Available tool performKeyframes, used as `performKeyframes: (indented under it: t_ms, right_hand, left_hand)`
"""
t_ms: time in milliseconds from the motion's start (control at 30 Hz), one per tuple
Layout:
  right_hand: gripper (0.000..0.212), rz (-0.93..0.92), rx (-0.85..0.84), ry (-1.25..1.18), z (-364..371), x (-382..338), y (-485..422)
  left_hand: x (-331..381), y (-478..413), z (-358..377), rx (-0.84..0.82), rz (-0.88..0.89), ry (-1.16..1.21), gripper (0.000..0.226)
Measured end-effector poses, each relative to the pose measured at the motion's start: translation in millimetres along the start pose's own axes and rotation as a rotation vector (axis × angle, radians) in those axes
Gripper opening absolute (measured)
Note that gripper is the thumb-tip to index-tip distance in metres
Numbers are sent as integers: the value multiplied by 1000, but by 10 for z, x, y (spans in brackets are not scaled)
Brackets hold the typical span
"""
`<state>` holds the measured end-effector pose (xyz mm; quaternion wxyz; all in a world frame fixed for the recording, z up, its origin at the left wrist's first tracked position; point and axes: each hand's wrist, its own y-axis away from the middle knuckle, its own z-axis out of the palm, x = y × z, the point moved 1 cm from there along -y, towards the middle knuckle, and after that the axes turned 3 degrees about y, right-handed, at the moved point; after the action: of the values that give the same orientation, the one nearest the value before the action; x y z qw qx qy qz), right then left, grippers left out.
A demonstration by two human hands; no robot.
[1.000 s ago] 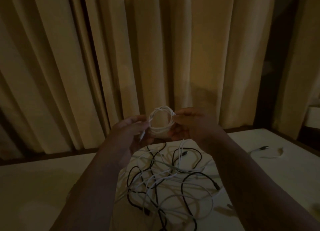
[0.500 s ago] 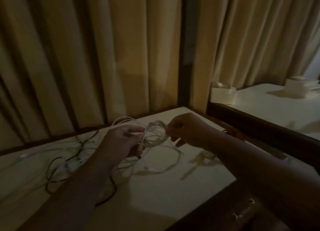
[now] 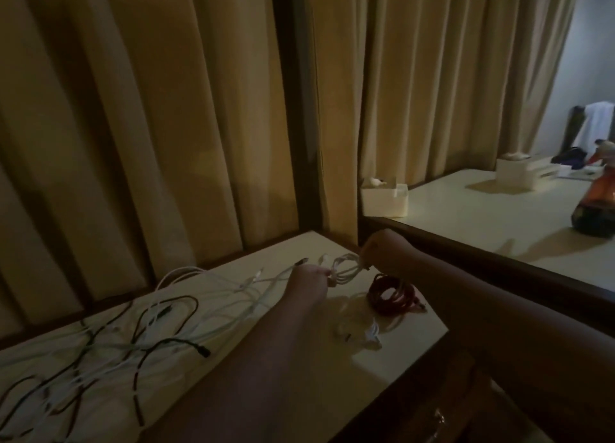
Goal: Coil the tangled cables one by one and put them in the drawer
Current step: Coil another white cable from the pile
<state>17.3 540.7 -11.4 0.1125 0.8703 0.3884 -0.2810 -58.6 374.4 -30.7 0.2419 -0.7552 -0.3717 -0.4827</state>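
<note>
White coil: a small bundle of white cable (image 3: 346, 265) hung between the two hands, lifted off the table (image 3: 332, 243).
Left hand: the left hand (image 3: 307, 281) pinched the coil's left side, fingertips closed on the loops.
Right hand: the right hand (image 3: 382, 253) was curled in a fist on the coil's right side, though the dim light hid the exact finger hold.
Loose tail: pale strands ran from the left hand out to its left, across the table; which of them belonged to this coil could not be told.
Step in hand: judged to be finishing this coil.
Doing it well: the right hand should probably keep the loops clamped flat while the left feeds the tail in even turns, then tucks the end through so the bundle holds when set down.
Risk: pulling the tail hard might drag the neighbouring strands along.
Red coil (image 3: 394, 294): lay on the table just under the right wrist, already wound.
Second white bundle (image 3: 361, 334): lay nearer the person than the red one.
Tangle (image 3: 116, 336): black and white cables, well to the left of the left hand.
Drawer handle (image 3: 439, 419): below the right forearm; open or closed, unclear.
</note>
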Motion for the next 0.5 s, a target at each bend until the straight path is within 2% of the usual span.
performKeyframes:
  t_ms: [100, 167, 300, 367, 500]
  right_hand:
    - [5, 44, -25, -127, -20, 152, -210]
    - [14, 97, -71, -199, -16, 260, -287]
    - [28, 157, -225, -215, -15, 442, -323]
    - [23, 145, -264, -159, -41, 476, -265]
    - [23, 139, -251, -126, -99, 533, -93]
  left_hand:
    - [7, -148, 135, -45, 60, -198, 30]
    - [-20, -219, 226, -68, 78, -284, 31]
    - [-37, -275, 350, -95, 61, -291, 34]
    - [-39, -273, 386, -109, 52, -311, 34]
    - [-44, -214, 482, -85, 62, -323, 30]
